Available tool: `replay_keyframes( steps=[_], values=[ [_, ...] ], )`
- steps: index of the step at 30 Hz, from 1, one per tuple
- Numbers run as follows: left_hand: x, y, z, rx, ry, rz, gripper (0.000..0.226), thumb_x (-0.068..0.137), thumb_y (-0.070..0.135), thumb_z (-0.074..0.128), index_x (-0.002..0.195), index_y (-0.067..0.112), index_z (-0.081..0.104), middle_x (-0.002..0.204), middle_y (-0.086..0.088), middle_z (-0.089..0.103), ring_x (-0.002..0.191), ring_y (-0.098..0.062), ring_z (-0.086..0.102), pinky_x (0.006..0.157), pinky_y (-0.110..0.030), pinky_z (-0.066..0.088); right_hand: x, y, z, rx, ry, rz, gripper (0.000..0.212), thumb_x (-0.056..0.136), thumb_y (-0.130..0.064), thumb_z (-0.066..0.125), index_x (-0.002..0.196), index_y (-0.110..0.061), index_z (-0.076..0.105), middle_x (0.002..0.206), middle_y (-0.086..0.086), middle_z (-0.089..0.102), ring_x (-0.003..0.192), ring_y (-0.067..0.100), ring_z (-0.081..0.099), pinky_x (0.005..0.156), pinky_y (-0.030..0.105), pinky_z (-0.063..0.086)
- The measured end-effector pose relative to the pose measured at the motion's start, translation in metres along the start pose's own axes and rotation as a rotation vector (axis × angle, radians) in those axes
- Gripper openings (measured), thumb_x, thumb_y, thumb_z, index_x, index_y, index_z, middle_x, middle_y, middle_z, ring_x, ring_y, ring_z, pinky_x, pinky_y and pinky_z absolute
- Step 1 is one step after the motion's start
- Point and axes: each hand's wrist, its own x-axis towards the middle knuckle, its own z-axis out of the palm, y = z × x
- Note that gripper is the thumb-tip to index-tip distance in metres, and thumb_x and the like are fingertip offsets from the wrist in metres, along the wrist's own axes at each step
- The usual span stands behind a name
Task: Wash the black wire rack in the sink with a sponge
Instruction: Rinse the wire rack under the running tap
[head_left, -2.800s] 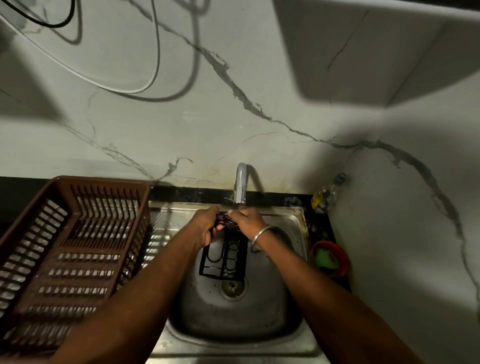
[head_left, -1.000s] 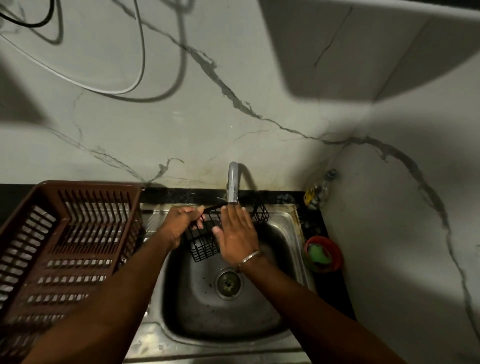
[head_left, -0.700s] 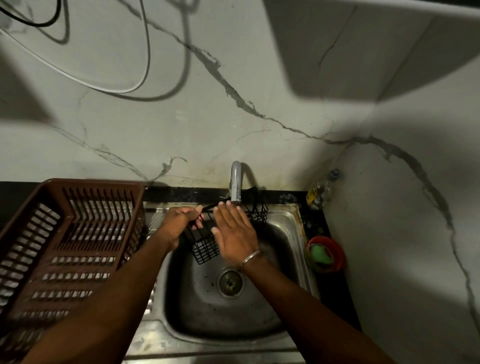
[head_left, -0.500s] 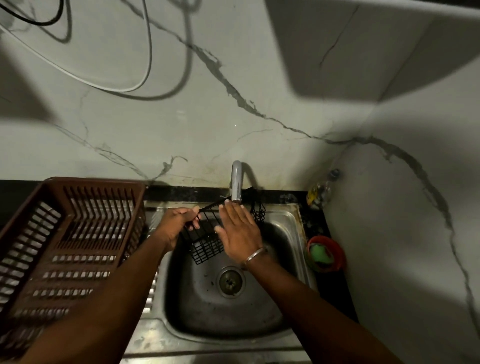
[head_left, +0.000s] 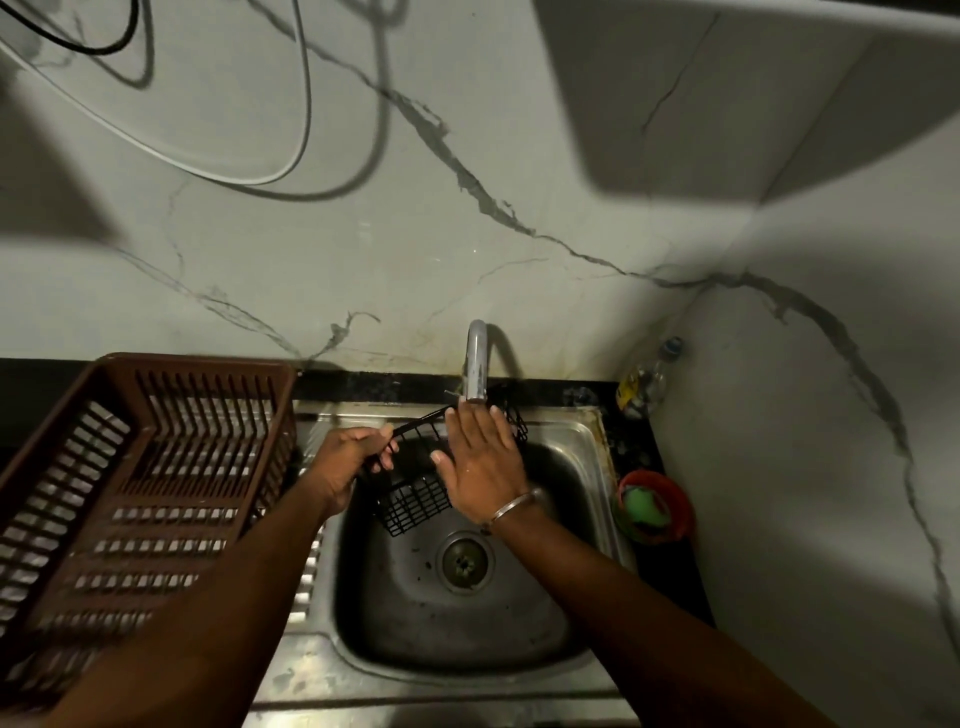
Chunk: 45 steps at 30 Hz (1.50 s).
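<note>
On counter, left: brown crate (head_left: 140, 499) sitting slatted, contents unclear. Over sink (head_left: 457, 644): left hand (head_left: 348, 462) gripping black wire rack (head_left: 415, 499) by its rim; right hand (head_left: 480, 467) pressing flat-fingered against it under tap (head_left: 476, 364). Right: red bowl (head_left: 675, 499) holding green sponge (head_left: 641, 506); bottle (head_left: 644, 382) label unreadable.

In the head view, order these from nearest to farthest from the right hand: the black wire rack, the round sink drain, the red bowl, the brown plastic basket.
1. Black wire rack: under the right hand.
2. Round sink drain: just below.
3. Red bowl: on the right counter.
4. Brown plastic basket: far left.
</note>
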Motion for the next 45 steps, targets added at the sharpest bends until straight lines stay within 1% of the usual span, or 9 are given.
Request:
replay_keyframes(
  steps=[4,12,15,22,25,34,38,41,45],
  values=[
    [0.0,-0.001,-0.002,-0.02,-0.003,-0.033,0.03,0.106,0.02,0.063,0.089,-0.002,0.074,0.064,-0.01,0.066,0.057,-0.015,0.053,0.057,-0.021,0.046,0.001,0.004,-0.008,0.017,0.013,0.068,0.08,0.105,-0.065,0.023,0.158,-0.008,0.039,0.163,0.016,0.041,0.156,0.032,0.029,0.127,0.059,0.013],
    [0.0,0.011,0.013,0.014,-0.037,-0.036,0.031,0.107,0.021,0.063,0.087,0.0,0.074,0.065,-0.011,0.066,0.054,-0.013,0.056,0.053,-0.017,0.046,-0.004,-0.005,-0.007,0.003,-0.019,0.014,0.07,0.109,-0.053,0.021,0.153,-0.006,0.049,0.159,0.019,0.046,0.155,0.035,0.03,0.128,0.056,0.019],
    [0.005,0.024,0.026,0.041,-0.058,-0.039,0.032,0.106,0.021,0.064,0.083,0.002,0.076,0.066,-0.012,0.066,0.054,-0.013,0.058,0.057,-0.024,0.047,-0.009,-0.014,-0.006,0.03,-0.012,0.089,0.076,0.108,-0.056,0.012,0.157,-0.006,0.043,0.164,0.022,0.036,0.158,0.037,0.021,0.127,0.058,0.018],
    [0.017,0.042,0.058,0.126,-0.071,-0.026,0.031,0.104,0.023,0.069,0.081,0.003,0.077,0.065,-0.01,0.072,0.058,-0.016,0.062,0.053,-0.023,0.049,-0.014,-0.008,0.001,0.072,-0.027,-0.034,0.065,0.108,-0.049,0.03,0.159,-0.01,0.04,0.166,0.016,0.035,0.159,0.03,0.021,0.13,0.051,0.018],
    [0.02,0.049,0.072,0.136,-0.078,-0.038,0.03,0.105,0.022,0.069,0.087,0.0,0.078,0.068,-0.008,0.073,0.055,-0.011,0.065,0.054,-0.021,0.052,-0.009,-0.007,-0.003,0.1,-0.003,0.08,0.067,0.109,-0.049,0.022,0.157,-0.008,0.042,0.164,0.018,0.039,0.158,0.032,0.024,0.128,0.053,0.021],
    [0.035,0.056,0.087,0.255,-0.13,-0.01,0.016,0.1,0.009,0.072,0.09,-0.002,0.08,0.07,-0.008,0.076,0.058,-0.01,0.068,0.062,-0.023,0.055,-0.007,-0.009,-0.007,0.162,-0.007,0.088,0.065,0.108,-0.047,0.027,0.155,-0.006,0.046,0.161,0.019,0.044,0.155,0.032,0.033,0.129,0.051,0.021],
    [0.034,0.051,0.086,0.142,-0.134,-0.068,0.02,0.101,0.014,0.072,0.093,-0.002,0.078,0.074,-0.011,0.076,0.061,-0.013,0.069,0.06,-0.024,0.057,-0.007,-0.012,-0.002,0.151,-0.015,0.084,0.066,0.107,-0.047,0.028,0.152,-0.005,0.049,0.158,0.021,0.047,0.152,0.035,0.037,0.126,0.054,0.026],
    [0.032,0.043,0.083,0.021,-0.127,-0.144,0.025,0.1,0.025,0.074,0.092,0.002,0.078,0.076,-0.013,0.075,0.064,-0.017,0.068,0.062,-0.025,0.056,-0.008,0.0,0.001,0.127,-0.013,0.015,0.061,0.107,-0.053,0.026,0.148,-0.02,0.057,0.155,0.008,0.054,0.15,0.025,0.042,0.126,0.055,0.021],
    [0.034,0.035,0.075,-0.074,-0.122,-0.236,0.029,0.098,0.035,0.076,0.092,0.007,0.076,0.073,-0.007,0.073,0.063,-0.017,0.064,0.061,-0.028,0.052,-0.008,0.003,0.0,0.142,0.039,0.018,0.054,0.107,-0.055,0.034,0.142,-0.023,0.06,0.147,0.004,0.06,0.145,0.028,0.046,0.124,0.06,0.022]
  ],
)
